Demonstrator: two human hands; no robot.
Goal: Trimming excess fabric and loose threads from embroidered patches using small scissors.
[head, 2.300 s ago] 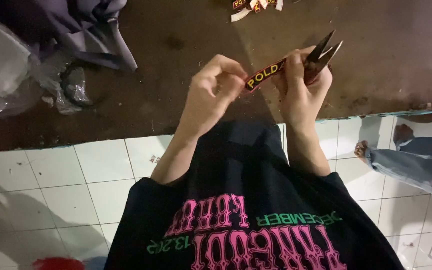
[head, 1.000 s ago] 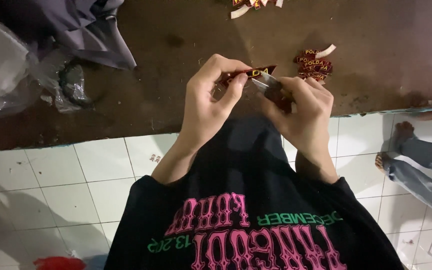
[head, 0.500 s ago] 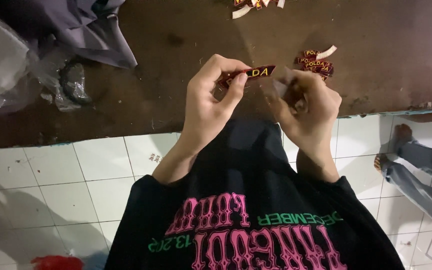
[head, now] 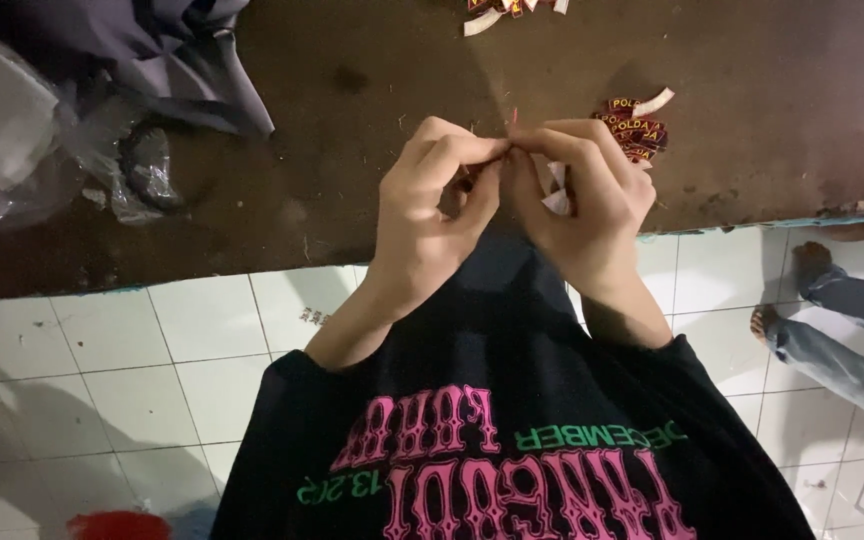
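Note:
My left hand (head: 432, 205) and my right hand (head: 597, 205) meet fingertip to fingertip over the edge of a dark brown table (head: 352, 150). Together they pinch a small dark red woven label (head: 514, 120). Only a thin red sliver of it shows above the fingers; the rest is hidden. A white object (head: 556, 190) sits tucked in my right palm, and I cannot tell what it is. A small pile of similar red labels (head: 637, 125) lies on the table just beyond my right hand.
More labels and white strips (head: 507, 12) lie at the table's far edge. Grey cloth (head: 182, 50) and a clear plastic bag (head: 102, 170) fill the left of the table. Another person's legs and feet (head: 832, 310) stand on the white tiled floor at right.
The label was held out flat in my left hand with my right hand apart. Now both hands have closed together over it, hiding nearly all of it.

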